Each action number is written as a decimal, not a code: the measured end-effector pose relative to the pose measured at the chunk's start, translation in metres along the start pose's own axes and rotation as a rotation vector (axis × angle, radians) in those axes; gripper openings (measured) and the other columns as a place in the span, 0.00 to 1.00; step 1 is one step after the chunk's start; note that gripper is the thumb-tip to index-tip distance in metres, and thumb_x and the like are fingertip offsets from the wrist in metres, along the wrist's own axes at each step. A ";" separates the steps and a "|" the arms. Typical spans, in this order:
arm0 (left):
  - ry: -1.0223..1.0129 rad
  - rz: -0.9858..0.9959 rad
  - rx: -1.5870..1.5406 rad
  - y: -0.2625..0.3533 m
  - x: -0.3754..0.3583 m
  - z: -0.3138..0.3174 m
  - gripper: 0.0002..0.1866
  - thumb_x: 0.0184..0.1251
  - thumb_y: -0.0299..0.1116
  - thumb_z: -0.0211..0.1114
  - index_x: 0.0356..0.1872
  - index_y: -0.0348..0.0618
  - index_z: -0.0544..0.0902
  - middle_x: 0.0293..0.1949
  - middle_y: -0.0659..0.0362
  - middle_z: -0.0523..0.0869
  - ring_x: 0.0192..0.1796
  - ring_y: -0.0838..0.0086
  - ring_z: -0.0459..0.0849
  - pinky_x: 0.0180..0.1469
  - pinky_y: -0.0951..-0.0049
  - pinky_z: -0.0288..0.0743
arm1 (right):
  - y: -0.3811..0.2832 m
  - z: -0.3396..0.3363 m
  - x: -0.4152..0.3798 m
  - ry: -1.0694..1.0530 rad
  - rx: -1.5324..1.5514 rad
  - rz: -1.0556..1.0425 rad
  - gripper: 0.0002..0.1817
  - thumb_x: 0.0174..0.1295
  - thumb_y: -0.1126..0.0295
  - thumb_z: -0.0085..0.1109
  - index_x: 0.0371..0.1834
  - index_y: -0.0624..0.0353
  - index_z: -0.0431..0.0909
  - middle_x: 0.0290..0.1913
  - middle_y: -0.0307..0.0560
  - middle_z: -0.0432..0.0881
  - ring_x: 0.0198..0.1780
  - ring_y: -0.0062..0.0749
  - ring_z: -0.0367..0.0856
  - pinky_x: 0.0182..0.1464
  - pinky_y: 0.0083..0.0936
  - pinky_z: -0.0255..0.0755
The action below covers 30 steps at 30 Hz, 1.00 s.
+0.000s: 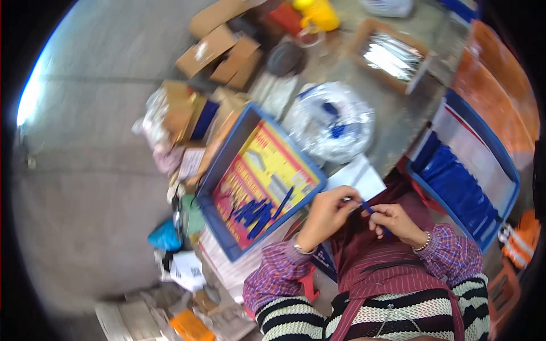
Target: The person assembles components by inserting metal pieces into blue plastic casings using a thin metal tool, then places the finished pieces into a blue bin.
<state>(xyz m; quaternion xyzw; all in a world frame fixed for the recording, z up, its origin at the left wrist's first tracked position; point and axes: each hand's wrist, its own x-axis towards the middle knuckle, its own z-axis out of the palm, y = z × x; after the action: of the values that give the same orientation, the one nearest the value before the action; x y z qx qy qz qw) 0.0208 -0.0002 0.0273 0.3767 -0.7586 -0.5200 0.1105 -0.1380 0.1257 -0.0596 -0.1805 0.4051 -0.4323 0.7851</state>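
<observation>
A slim dark blue stick (368, 208), much like a pen, runs between my two hands above my lap. My left hand (331, 216) pinches its upper end between thumb and fingertips. Around its lower part the fingers of my right hand (397, 223) are closed. Several similar blue sticks (256, 216) lie loose in a blue tray (227, 248) to the left, on a red and yellow printed sheet (267, 165). Just beyond my hands is a white paper (364, 177). Fine detail on the held stick is too blurred to tell.
Ahead stands a clear plastic bag (333, 128) with blue pieces inside. A cardboard box (392, 54) holds shiny slender parts. At right, a blue crate (515, 199) contains many blue sticks (455, 184). Cardboard boxes (222, 48) and a yellow bottle (319, 14) are farther back.
</observation>
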 end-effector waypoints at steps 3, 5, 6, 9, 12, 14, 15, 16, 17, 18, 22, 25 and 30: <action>0.027 0.082 0.083 -0.002 -0.010 0.004 0.04 0.55 0.22 0.61 0.33 0.37 0.78 0.30 0.50 0.82 0.35 0.58 0.84 0.35 0.67 0.76 | -0.002 0.002 0.008 0.006 -0.097 -0.030 0.14 0.67 0.71 0.50 0.51 0.67 0.76 0.28 0.40 0.79 0.24 0.17 0.75 0.27 0.15 0.72; 0.038 0.106 0.131 -0.010 -0.015 0.006 0.05 0.54 0.21 0.62 0.34 0.38 0.79 0.31 0.51 0.81 0.37 0.56 0.83 0.38 0.66 0.75 | -0.003 0.004 0.010 0.023 -0.090 -0.033 0.13 0.67 0.72 0.49 0.50 0.67 0.76 0.28 0.41 0.80 0.24 0.17 0.75 0.27 0.15 0.72; 0.052 0.098 0.131 -0.013 -0.017 0.005 0.05 0.54 0.21 0.62 0.34 0.38 0.79 0.31 0.51 0.81 0.37 0.56 0.83 0.38 0.66 0.75 | -0.003 0.005 0.011 0.034 -0.090 -0.033 0.13 0.67 0.72 0.49 0.50 0.67 0.76 0.28 0.41 0.80 0.24 0.18 0.75 0.27 0.15 0.72; 0.071 0.137 0.173 -0.019 -0.019 0.005 0.06 0.55 0.21 0.61 0.34 0.38 0.78 0.32 0.51 0.81 0.37 0.56 0.83 0.38 0.66 0.75 | -0.003 0.009 0.014 0.057 -0.105 -0.026 0.13 0.67 0.73 0.49 0.50 0.68 0.76 0.28 0.42 0.80 0.24 0.18 0.75 0.26 0.15 0.72; 0.124 0.118 0.232 -0.023 -0.022 0.005 0.06 0.55 0.21 0.61 0.35 0.38 0.78 0.32 0.51 0.81 0.36 0.56 0.83 0.37 0.66 0.75 | 0.000 0.010 0.017 0.074 -0.110 -0.039 0.13 0.67 0.73 0.49 0.50 0.68 0.76 0.28 0.43 0.80 0.24 0.18 0.75 0.26 0.15 0.73; 0.142 0.161 0.250 -0.026 -0.021 0.004 0.05 0.57 0.23 0.59 0.35 0.39 0.77 0.31 0.50 0.79 0.33 0.53 0.81 0.33 0.60 0.74 | 0.004 0.008 0.019 0.088 -0.128 -0.057 0.13 0.67 0.71 0.50 0.49 0.69 0.76 0.28 0.43 0.80 0.23 0.18 0.75 0.25 0.15 0.73; 0.159 0.155 0.257 -0.031 -0.021 0.006 0.05 0.57 0.22 0.59 0.35 0.39 0.77 0.32 0.50 0.80 0.34 0.53 0.81 0.33 0.60 0.74 | 0.007 0.007 0.020 0.089 -0.120 -0.036 0.13 0.67 0.71 0.51 0.49 0.68 0.76 0.28 0.43 0.80 0.23 0.18 0.75 0.26 0.15 0.73; 0.161 0.165 0.294 -0.032 -0.020 0.006 0.05 0.57 0.22 0.59 0.35 0.39 0.77 0.32 0.51 0.80 0.34 0.53 0.81 0.34 0.61 0.74 | 0.008 0.006 0.020 0.087 -0.067 -0.014 0.13 0.67 0.70 0.52 0.49 0.68 0.76 0.29 0.44 0.81 0.23 0.18 0.76 0.26 0.16 0.73; 0.169 0.125 0.310 -0.028 -0.020 0.007 0.05 0.57 0.22 0.59 0.35 0.39 0.77 0.32 0.51 0.80 0.34 0.54 0.81 0.34 0.62 0.75 | 0.006 0.008 0.018 0.102 -0.046 -0.005 0.13 0.66 0.71 0.53 0.48 0.67 0.77 0.29 0.44 0.81 0.24 0.19 0.77 0.26 0.17 0.74; 0.168 0.104 0.299 -0.028 -0.019 0.008 0.06 0.57 0.21 0.60 0.36 0.40 0.77 0.31 0.51 0.80 0.34 0.55 0.82 0.34 0.64 0.75 | 0.008 0.007 0.019 0.090 -0.069 -0.028 0.13 0.66 0.70 0.53 0.48 0.67 0.78 0.29 0.45 0.82 0.24 0.19 0.77 0.27 0.17 0.74; 0.189 0.069 0.280 -0.023 -0.012 0.012 0.05 0.57 0.20 0.61 0.34 0.38 0.79 0.32 0.52 0.80 0.33 0.60 0.83 0.33 0.67 0.76 | 0.013 0.006 0.021 0.078 -0.047 -0.095 0.12 0.66 0.68 0.55 0.43 0.68 0.79 0.28 0.44 0.83 0.23 0.19 0.79 0.25 0.16 0.75; 0.211 0.089 0.303 -0.023 -0.004 0.017 0.05 0.55 0.17 0.62 0.32 0.35 0.79 0.30 0.53 0.78 0.29 0.65 0.81 0.32 0.73 0.73 | 0.011 0.005 0.020 0.073 -0.031 -0.116 0.12 0.66 0.68 0.55 0.41 0.68 0.79 0.28 0.44 0.83 0.23 0.19 0.79 0.25 0.16 0.75; 0.182 0.087 0.415 -0.024 0.004 0.024 0.04 0.54 0.18 0.64 0.31 0.35 0.80 0.31 0.53 0.79 0.32 0.61 0.82 0.34 0.70 0.74 | 0.012 0.005 0.021 0.059 -0.026 -0.120 0.12 0.66 0.68 0.54 0.41 0.69 0.79 0.27 0.44 0.83 0.23 0.19 0.80 0.25 0.16 0.75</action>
<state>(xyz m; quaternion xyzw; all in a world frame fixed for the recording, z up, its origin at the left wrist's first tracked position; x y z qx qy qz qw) 0.0159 0.0098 -0.0044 0.4037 -0.8516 -0.3116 0.1212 -0.1212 0.1148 -0.0739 -0.2020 0.4221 -0.4784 0.7431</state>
